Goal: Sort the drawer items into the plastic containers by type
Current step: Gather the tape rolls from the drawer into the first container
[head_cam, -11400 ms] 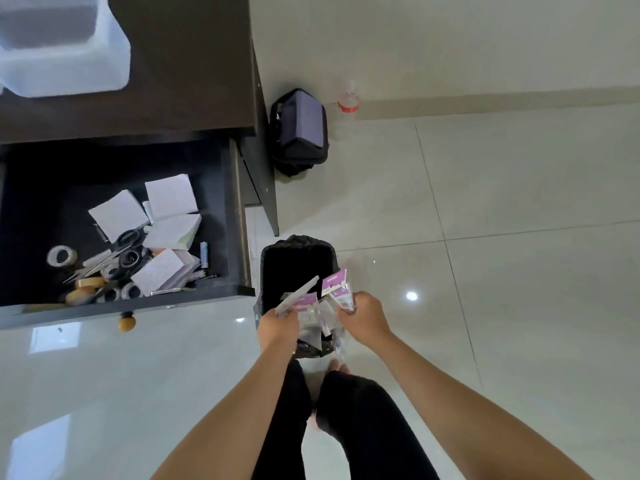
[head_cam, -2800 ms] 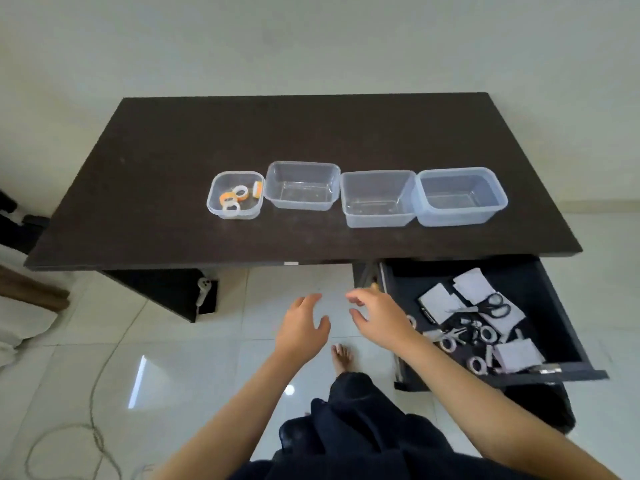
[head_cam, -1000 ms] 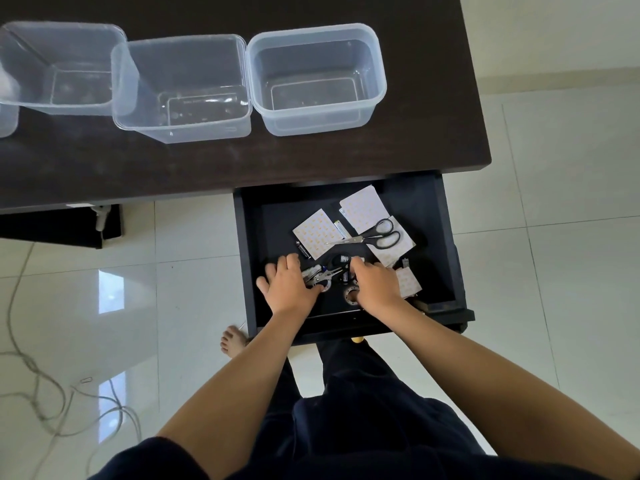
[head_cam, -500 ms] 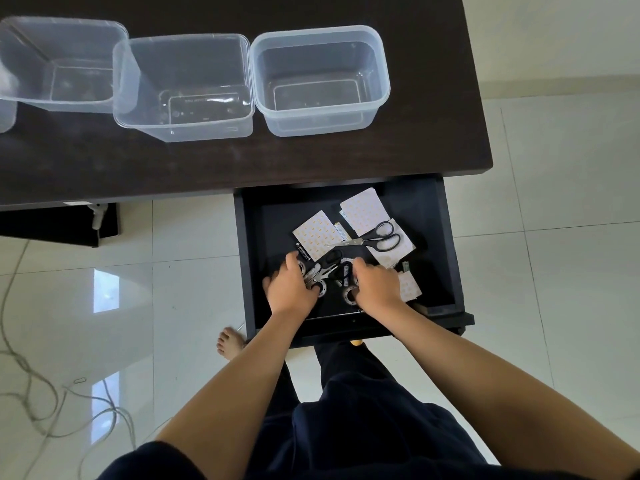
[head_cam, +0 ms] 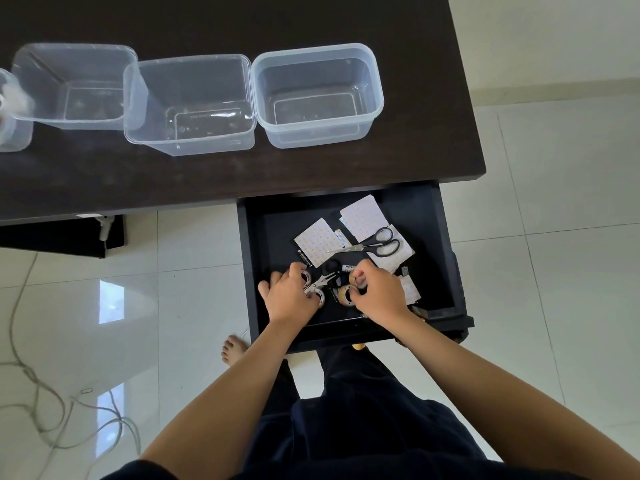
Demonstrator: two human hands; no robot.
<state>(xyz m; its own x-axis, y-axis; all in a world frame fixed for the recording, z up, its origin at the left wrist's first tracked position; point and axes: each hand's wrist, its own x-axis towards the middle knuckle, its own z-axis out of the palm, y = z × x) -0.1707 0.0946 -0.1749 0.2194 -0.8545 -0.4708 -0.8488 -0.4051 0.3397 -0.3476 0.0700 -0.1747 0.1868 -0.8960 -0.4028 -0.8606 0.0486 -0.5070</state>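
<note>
Pale glossy floor tiles lay under a dark desk (head_cam: 242, 174), whose open drawer (head_cam: 446, 258) jutted toward the person. Only the head view showed the scene.

Both hands were down in the front of the drawer. The left hand (head_cam: 289, 296) had its fingers curled over a tape roll (head_cam: 320, 296), with a second tape ring (head_cam: 306, 276) under its fingertips, beside small silver scissors (head_cam: 320, 281). The right hand (head_cam: 379, 292) pinched a tan tape roll (head_cam: 344, 295) and hooked another roll (head_cam: 356, 276) with a fingertip.

The rolls looked light and stiff, probably easiest taken through the hole or across the rim; the smooth sides might slip. Behind the hands lay black-handled scissors (head_cam: 381, 242) on patterned paper pads (head_cam: 318, 240), flat and likely fiddly to lift from the drawer floor.

On the desk stood three clear plastic containers in a row, touching: the right container (head_cam: 375, 98), the middle container (head_cam: 138, 98) and the left container (head_cam: 24, 64); all appeared to hold nothing. A fourth small tub (head_cam: 14, 136) was cut off at the frame edge, its contents too blurred to tell.
</note>
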